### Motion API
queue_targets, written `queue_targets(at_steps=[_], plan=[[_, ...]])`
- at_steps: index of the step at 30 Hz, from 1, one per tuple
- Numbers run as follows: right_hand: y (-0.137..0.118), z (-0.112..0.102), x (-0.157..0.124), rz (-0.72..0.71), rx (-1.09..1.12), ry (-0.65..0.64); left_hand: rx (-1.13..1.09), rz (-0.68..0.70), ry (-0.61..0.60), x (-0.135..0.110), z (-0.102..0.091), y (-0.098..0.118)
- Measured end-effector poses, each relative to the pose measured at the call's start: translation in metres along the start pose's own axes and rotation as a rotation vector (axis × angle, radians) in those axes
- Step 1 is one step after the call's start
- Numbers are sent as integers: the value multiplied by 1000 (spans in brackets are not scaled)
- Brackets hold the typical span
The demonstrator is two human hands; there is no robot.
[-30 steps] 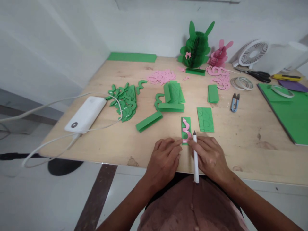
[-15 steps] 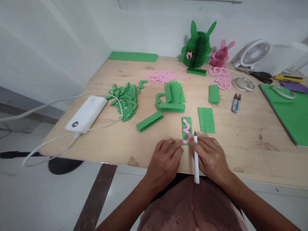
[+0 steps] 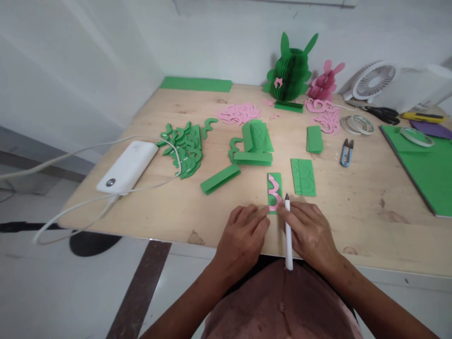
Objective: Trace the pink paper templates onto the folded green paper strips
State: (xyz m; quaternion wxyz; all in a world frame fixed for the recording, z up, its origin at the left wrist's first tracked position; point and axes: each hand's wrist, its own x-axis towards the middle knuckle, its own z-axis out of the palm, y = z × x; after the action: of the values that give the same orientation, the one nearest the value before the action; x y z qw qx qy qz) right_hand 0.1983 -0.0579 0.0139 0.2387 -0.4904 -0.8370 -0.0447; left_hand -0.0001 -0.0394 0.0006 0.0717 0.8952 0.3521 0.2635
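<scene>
The pink cutout [image 3: 276, 192] lies in the same spot on its green card [image 3: 271, 198] as a second ago, and both hands keep the same pose; only the camera's view has shifted slightly. The cutout is a flat wavy strip with scalloped curves and a glossy sheen in places, laid lengthwise along the narrow upright card, close to the front edge of the tabletop [image 3: 370, 235].

It stretches away from the fingers toward the back edge, its near end between them. The left hand [image 3: 243, 235] has its fingertips at the card's near left corner; I cannot tell whether they grip or just press. The right hand [image 3: 310, 230] grasps a white pen [image 3: 288, 235], dark tip pointing away, while its fingertips touch the near right corner.

Just beyond, to the right, lies a marked green card [image 3: 302, 176] with drawn curves; to the left, a folded green strip [image 3: 221, 179]. Farther toward the left edge are heaped green cutouts [image 3: 187, 155] and a white power bank [image 3: 130, 165]. A green paper figure [image 3: 289, 70] stands at the back edge.
</scene>
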Motion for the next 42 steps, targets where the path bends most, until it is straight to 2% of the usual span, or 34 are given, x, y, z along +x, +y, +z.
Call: queue_targets(at_steps=[23,31,37,42], plan=[[-1,0,1,-8,-9,5,21,6,0,-1,1,0],[-2,0,1,-13,-40,3,-68,-38,7,1,0,0],[-2,-1,2,-14,-54,8,-205,-98,81,4,-6,0],[-1,0,2,-14,-52,5,-181,-69,69,4,-7,1]])
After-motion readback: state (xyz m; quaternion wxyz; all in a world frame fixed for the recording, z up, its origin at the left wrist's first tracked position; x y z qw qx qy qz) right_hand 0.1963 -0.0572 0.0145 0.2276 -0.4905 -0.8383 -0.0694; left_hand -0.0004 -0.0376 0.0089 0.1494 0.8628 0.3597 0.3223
